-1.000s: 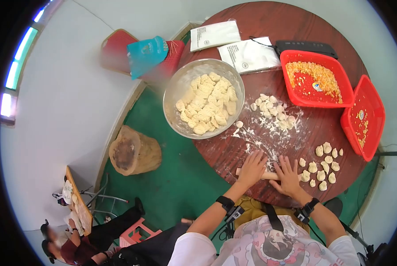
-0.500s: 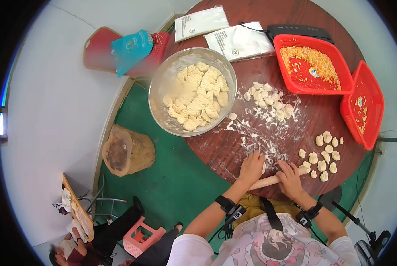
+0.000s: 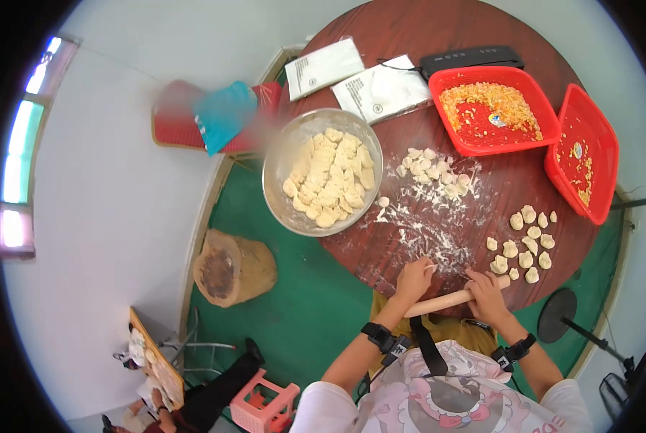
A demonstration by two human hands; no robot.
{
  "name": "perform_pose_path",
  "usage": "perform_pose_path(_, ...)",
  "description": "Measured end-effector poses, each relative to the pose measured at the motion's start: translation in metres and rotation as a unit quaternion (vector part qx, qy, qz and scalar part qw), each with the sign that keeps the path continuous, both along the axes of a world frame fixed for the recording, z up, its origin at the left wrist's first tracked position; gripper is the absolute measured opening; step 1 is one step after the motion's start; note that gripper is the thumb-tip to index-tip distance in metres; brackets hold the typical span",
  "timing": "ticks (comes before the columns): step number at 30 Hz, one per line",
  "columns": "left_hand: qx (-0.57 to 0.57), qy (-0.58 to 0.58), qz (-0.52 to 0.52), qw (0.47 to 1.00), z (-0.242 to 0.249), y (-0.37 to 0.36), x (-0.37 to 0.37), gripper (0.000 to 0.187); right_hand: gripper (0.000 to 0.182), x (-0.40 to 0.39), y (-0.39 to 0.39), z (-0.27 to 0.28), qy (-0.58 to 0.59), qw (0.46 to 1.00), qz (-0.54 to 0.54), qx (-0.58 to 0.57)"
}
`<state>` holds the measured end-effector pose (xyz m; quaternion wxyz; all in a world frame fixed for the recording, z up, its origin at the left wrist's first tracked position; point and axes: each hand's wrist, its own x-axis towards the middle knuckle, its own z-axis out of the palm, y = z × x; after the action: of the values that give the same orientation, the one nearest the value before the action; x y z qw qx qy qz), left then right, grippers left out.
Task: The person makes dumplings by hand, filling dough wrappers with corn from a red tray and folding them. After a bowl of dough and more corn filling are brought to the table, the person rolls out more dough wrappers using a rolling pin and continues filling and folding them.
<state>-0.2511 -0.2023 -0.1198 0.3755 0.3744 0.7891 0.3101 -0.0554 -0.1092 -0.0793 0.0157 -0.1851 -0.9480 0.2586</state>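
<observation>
My left hand (image 3: 414, 281) is at the table's near edge, its fingers closed on the edge of a small, pale dough piece (image 3: 432, 267), mostly hidden. Beside it, my right hand (image 3: 487, 297) lies over the right part of a wooden rolling pin (image 3: 449, 301), fingers bent around it. The pin slants along the table edge, its left end near my left wrist. Ahead of both hands, white flour (image 3: 427, 234) is smeared on the wood. Beyond that lies a cluster of floured dough pieces (image 3: 434, 172), with a single piece (image 3: 383, 202) to its left.
Several small shaped dumplings (image 3: 530, 244) lie right of my hands. A metal bowl (image 3: 271, 189) of pleated dumplings stands left. Red baskets (image 3: 474, 150) (image 3: 554, 177) with yellow-orange bits, white packets (image 3: 388, 94) and a black device (image 3: 474, 58) are farther back. A person sits lower left.
The camera view has shifted, moving the scene in the picture. The rolling pin now sits nearer my body, apart from the dough in my left hand. My right hand stays on the pin.
</observation>
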Motion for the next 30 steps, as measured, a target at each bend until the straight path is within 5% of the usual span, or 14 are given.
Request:
perform_pose_path(4,-0.005,-0.088,0.066,0.994,-0.027,-0.002,-0.01,0.013,0.039,-0.001,-0.01,-0.003,-0.019,0.999,-0.041,-0.008)
perform_pose_path(8,0.025,-0.064,0.019,0.997,-0.05,-0.004,-0.028,0.014,0.037,-0.007,-0.029,0.001,-0.054,0.991,-0.121,-0.007)
perform_pose_path(22,-0.028,-0.088,-0.129,0.987,-0.035,-0.016,-0.083,0.012,0.037,-0.085,-0.081,-0.005,-0.096,0.962,-0.255,-0.019)
perform_pose_path(26,0.044,-0.025,-0.152,0.987,-0.022,-0.027,-0.096,0.019,0.036,-0.093,-0.089,-0.012,-0.089,0.952,-0.291,-0.015)
perform_pose_path(30,-0.036,-0.046,-0.155,0.986,-0.021,-0.038,-0.11,0.021,0.037,-0.099,-0.097,-0.014,-0.114,0.952,-0.282,-0.024)
